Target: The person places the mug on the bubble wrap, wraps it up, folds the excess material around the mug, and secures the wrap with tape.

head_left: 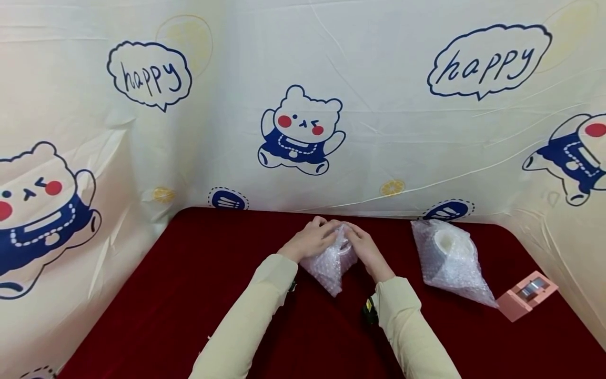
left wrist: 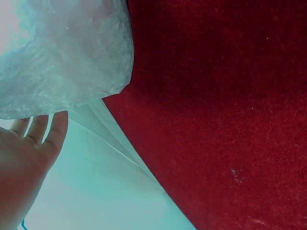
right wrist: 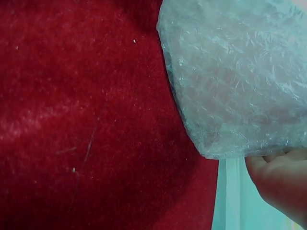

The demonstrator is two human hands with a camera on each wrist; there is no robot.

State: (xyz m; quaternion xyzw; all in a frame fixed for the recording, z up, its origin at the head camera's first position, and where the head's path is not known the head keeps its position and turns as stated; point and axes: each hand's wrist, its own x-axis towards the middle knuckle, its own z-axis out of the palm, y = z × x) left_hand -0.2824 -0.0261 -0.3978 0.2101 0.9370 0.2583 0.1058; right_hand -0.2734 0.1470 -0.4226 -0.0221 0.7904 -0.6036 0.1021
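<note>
A bundle of clear bubble wrap [head_left: 331,266] sits on the red cloth, with a pointed flap toward the person. Something inside shows a pale rounded rim; its kind is hidden by the wrap. My left hand [head_left: 310,240] holds the bundle from the left, fingers bent over its top. From the right, my right hand [head_left: 369,251] grips its upper side. In the left wrist view the wrap [left wrist: 67,62] covers the fingertips of the left hand [left wrist: 29,153]. The right wrist view shows the wrap [right wrist: 240,81] hiding most fingers of the right hand [right wrist: 283,179].
To the right lies another bubble-wrapped bundle [head_left: 447,266] with a white round opening showing through. A pink tape dispenser [head_left: 527,297] stands beside its near corner. Red cloth [head_left: 189,295] covers the table, and a printed white sheet [head_left: 379,131] hangs behind and at both sides.
</note>
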